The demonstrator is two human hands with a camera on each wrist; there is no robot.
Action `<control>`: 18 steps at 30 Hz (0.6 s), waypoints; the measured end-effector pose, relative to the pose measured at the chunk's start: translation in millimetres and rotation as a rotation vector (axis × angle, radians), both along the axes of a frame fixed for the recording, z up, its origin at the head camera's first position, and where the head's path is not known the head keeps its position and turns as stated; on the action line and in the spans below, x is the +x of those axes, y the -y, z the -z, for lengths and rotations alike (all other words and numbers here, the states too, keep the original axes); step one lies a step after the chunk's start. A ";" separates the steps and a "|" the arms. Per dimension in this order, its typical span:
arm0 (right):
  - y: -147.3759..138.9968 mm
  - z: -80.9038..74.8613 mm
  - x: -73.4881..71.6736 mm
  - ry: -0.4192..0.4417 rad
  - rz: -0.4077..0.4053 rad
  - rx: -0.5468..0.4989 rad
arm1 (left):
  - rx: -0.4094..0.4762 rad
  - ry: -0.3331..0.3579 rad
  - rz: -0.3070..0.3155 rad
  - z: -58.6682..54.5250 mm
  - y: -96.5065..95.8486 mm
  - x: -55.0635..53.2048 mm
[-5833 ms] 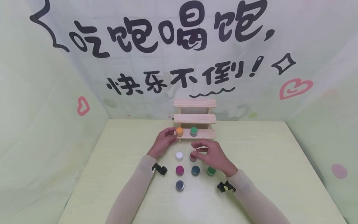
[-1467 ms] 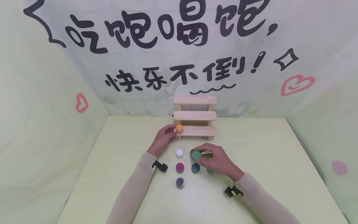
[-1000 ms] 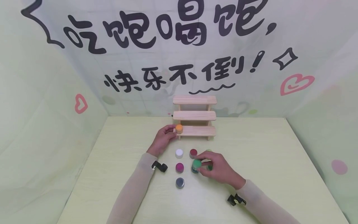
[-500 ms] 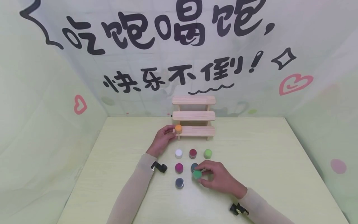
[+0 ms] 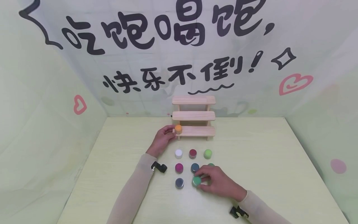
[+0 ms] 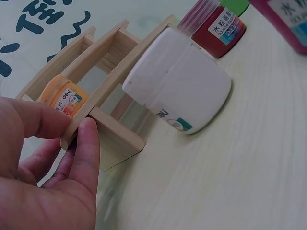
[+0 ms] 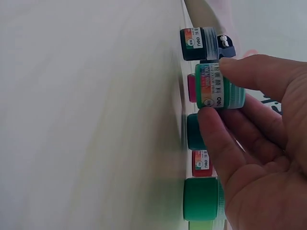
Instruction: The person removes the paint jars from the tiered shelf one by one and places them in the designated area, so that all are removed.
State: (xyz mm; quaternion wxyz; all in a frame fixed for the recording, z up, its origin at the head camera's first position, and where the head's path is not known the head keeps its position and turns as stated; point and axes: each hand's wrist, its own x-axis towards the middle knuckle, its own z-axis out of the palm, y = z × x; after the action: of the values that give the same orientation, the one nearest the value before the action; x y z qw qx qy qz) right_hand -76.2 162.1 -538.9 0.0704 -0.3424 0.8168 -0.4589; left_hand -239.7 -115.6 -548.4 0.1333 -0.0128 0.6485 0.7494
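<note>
My right hand [image 5: 221, 183] pinches a green paint jar [image 5: 196, 181] between thumb and fingers. In the right wrist view this jar [image 7: 211, 86] is upright relative to the table, with its base close to the surface. It is at the front of the jar group, right of a dark grey-blue jar [image 5: 179, 183]. My left hand [image 5: 160, 141] grips the left end of the lowest shelf of a three-step wooden rack [image 5: 195, 115]. An orange paint jar [image 5: 178, 129] stands on that shelf, right by my left fingers [image 6: 86, 148].
Behind the held jar stand a magenta jar [image 5: 179, 168], a blue jar [image 5: 195, 168] and a partly hidden dark green jar [image 5: 211, 165]. Farther back are white [image 5: 178, 153], red [image 5: 193, 153] and light green [image 5: 208, 153] jars. A printed cloth [image 5: 139, 62] hangs behind the rack.
The green jar has left the lowest shelf in my right hand and come forward over the red and blue jars to the front row. My left hand keeps its hold on the rack.
</note>
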 end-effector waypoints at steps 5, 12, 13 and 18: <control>1.9 -2.2 1.5 0.024 -0.014 0.034 | 0.001 -0.005 -0.003 0.3 0.4 0.0; 3.9 -2.5 3.5 0.049 -0.024 0.050 | 0.009 0.005 -0.016 -1.2 -0.4 0.1; 4.1 -2.7 3.8 0.046 -0.023 0.050 | 0.007 0.005 -0.017 -1.4 -0.4 0.4; 5.1 -6.6 4.4 0.017 -0.014 0.051 | 0.003 0.005 -0.016 -1.9 -0.9 1.2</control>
State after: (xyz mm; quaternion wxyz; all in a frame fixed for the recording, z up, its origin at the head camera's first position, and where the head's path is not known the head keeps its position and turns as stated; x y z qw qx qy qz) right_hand -71.8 157.0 -532.3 0.0895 -0.3423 0.8252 -0.4403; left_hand -238.5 -114.7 -546.6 0.1289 -0.0196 0.6470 0.7513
